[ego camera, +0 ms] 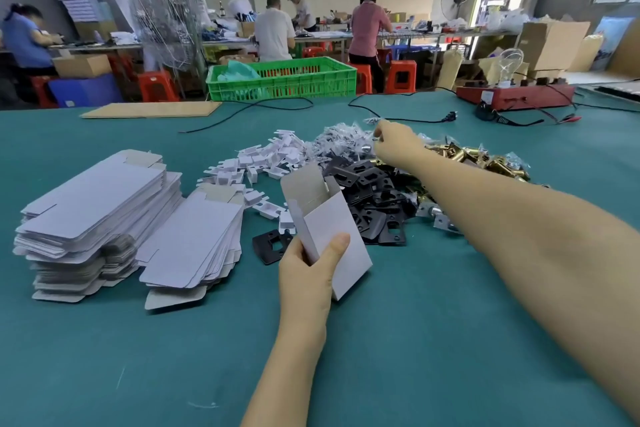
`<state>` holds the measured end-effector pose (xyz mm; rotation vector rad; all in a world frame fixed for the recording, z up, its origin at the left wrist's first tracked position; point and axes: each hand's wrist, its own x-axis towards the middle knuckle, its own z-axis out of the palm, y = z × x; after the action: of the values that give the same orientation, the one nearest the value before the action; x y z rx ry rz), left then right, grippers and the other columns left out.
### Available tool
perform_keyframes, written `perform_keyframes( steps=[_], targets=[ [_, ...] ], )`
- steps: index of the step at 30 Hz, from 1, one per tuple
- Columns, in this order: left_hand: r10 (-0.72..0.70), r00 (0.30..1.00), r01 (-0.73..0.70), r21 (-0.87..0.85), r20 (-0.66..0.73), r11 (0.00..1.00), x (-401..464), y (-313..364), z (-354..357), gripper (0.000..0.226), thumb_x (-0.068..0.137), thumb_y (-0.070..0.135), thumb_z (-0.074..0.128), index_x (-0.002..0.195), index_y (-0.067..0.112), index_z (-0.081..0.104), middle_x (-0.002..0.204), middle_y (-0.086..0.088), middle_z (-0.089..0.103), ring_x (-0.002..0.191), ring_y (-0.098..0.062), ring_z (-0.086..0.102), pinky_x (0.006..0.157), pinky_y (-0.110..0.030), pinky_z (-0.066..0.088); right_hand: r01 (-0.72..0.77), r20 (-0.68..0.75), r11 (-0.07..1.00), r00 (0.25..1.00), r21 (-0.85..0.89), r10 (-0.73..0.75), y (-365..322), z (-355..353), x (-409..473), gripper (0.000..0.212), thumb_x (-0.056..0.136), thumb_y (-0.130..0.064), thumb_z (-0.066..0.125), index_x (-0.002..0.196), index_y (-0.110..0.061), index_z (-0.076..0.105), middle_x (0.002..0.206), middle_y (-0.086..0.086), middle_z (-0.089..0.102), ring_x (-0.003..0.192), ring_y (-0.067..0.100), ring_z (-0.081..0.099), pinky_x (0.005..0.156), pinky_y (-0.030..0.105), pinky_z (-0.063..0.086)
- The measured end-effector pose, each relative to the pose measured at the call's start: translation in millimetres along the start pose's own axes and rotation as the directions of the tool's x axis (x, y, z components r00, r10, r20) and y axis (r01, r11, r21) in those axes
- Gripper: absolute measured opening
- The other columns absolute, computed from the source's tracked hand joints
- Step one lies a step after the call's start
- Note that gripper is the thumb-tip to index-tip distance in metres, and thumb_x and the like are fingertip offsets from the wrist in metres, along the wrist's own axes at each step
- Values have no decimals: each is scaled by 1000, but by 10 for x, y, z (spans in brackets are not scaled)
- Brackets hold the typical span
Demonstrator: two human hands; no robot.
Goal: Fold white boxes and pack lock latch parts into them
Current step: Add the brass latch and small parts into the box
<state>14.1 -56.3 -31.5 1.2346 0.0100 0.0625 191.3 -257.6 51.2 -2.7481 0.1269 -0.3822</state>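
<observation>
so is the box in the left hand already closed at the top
No, the white box gripped by the left hand has its top flap standing open.

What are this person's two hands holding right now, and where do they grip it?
The left hand grips an open white box by its lower end. The right hand reaches into the pile of small bagged parts; what it pinches cannot be told.

We see the left hand gripping an opened white box above the desk. Beyond its fingers lie black plates. The right hand pinches a small bag above brass latches; flat box blanks lie left.
</observation>
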Motion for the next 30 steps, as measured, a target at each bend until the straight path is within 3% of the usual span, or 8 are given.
perform_keyframes(
  steps=[4,8,14,18,22,25,27,30],
  targets=[
    [-2,1000,2,-21,-3,1000,29,-25,-9,19,82,20,78,98,23,69,90,11,76,83,-8,72,62,-16,53,117,89,976,991,-183,-103,-93,279,243,43,98,-18,39,141,-10,38,150,18,29,131,38,38,102,49,40],
    [8,1000,-8,-24,16,1000,33,-49,-23,18,83,18,76,99,23,69,90,11,76,82,-7,72,63,-15,53,193,222,928,967,-320,-125,-119,516,407,43,101,-27,36,142,-16,39,161,11,6,148,31,4,114,54,23],
    [16,1000,-16,-16,17,1000,36,-75,-19,17,84,18,76,99,23,69,90,11,76,81,-6,71,62,-14,52,150,259,922,964,-356,-57,-115,606,448,47,98,-22,32,143,-13,41,157,10,22,146,31,14,113,55,22],
    [19,1000,-19,-19,6,1000,32,-85,-11,17,84,20,76,99,22,69,88,11,76,80,-5,71,60,-14,51,41,188,997,982,-58,-29,-178,502,325,39,103,-16,28,128,2,51,142,20,41,132,31,34,106,44,33],
    [13,1000,-13,-18,-1,1000,22,-64,7,17,83,18,77,98,21,69,88,11,76,79,-5,72,60,-15,52,-16,-57,946,998,323,37,-148,207,-1,32,100,-16,42,114,8,57,112,19,58,92,30,56,75,33,45],
    [0,1000,0,-8,-8,1000,20,-46,7,18,83,19,77,98,22,68,87,13,76,80,-5,72,61,-17,53,-24,-147,797,979,604,141,-79,-63,-486,33,96,-19,54,124,-2,53,107,3,55,97,20,55,84,28,44],
    [-11,1000,11,-3,-11,1000,4,-28,6,17,83,19,77,97,24,67,87,14,76,81,-5,72,66,-22,54,-28,-161,673,963,739,218,-10,-191,-837,21,93,-19,59,111,-8,57,105,5,60,100,23,62,88,33,51],
    [-24,1000,24,14,-9,1000,-30,18,25,18,83,18,77,97,25,66,87,16,75,79,-4,71,69,-25,53,-130,-51,455,930,881,365,107,-262,-1347,14,92,-13,63,96,-7,51,98,13,62,78,18,67,68,26,56]
  ],
)
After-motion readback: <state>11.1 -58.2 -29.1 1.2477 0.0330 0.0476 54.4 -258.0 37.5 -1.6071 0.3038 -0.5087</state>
